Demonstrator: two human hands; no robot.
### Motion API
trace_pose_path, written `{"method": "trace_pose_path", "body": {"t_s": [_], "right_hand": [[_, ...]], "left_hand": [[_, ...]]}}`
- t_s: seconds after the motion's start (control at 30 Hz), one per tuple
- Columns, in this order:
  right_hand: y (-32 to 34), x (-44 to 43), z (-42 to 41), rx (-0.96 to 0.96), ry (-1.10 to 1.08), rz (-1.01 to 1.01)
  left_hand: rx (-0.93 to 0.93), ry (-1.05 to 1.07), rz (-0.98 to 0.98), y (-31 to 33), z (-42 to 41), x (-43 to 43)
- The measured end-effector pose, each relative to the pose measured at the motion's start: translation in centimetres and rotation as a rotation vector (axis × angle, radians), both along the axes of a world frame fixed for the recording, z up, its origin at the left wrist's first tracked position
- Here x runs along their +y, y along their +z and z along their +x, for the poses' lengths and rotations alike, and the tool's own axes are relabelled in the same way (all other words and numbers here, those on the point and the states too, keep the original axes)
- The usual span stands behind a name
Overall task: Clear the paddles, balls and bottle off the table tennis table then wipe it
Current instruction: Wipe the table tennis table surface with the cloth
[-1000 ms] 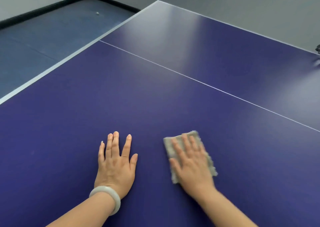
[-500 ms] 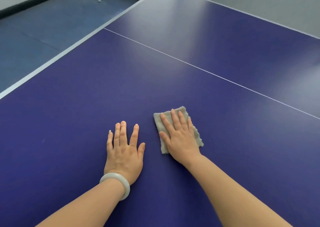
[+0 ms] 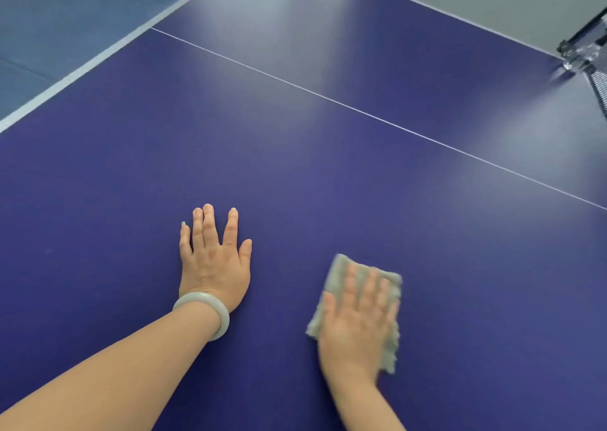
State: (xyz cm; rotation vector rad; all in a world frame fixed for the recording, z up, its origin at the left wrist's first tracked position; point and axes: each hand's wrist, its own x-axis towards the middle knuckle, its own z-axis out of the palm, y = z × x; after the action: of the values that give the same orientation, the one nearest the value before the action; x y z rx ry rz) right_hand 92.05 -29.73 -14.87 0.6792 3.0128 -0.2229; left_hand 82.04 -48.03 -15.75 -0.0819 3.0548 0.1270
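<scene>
Under the flat right hand (image 3: 358, 325) lies a cloth (image 3: 338, 271) (blurred).

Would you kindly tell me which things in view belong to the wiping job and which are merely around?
Part of the job:
table
grey cloth
right hand, flat on the cloth
left hand, flat on the table

Merely around:
bracelet
net clamp
floor

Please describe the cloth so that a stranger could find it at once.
On the near part of the dark blue table tennis table, find the two bare hands. The small grey-green fuzzy cloth lies flat under the right hand, the one without the pale bangle.
</scene>
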Motion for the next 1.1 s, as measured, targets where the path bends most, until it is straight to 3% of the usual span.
{"method": "trace_pose_path", "body": {"t_s": [0.07,0.2,0.4,0.63,0.77,1.0,1.1], "right_hand": [[-0.1,-2.9,-0.7,-0.021,0.165,0.002],[-0.9,-3.2,-0.8,-0.042,0.238,0.009],[-0.9,-3.1,-0.6,-0.066,0.236,0.012],[-0.5,-3.5,-0.6,-0.018,0.215,0.01],[-0.6,-3.5,-0.6,-0.044,0.189,0.02],[0.4,-4.2,-7.5,-0.094,-0.054,-0.081],[0.8,-6.7,-12.4,-0.149,0.026,-0.125]], "left_hand": [[-0.005,0.0,-0.003,0.0,0.0,0.0],[-0.026,-0.017,0.05,0.5,0.1,-0.3],[-0.022,-0.067,0.491,2.7,3.2,-3.7],[0.001,0.141,0.221,2.4,9.8,-11.9],[-0.01,0.131,0.042,2.3,10.6,-12.4],[-0.056,0.155,0.026,1.9,10.4,-12.5],[-0.066,0.149,0.028,1.9,10.4,-12.5]]}}
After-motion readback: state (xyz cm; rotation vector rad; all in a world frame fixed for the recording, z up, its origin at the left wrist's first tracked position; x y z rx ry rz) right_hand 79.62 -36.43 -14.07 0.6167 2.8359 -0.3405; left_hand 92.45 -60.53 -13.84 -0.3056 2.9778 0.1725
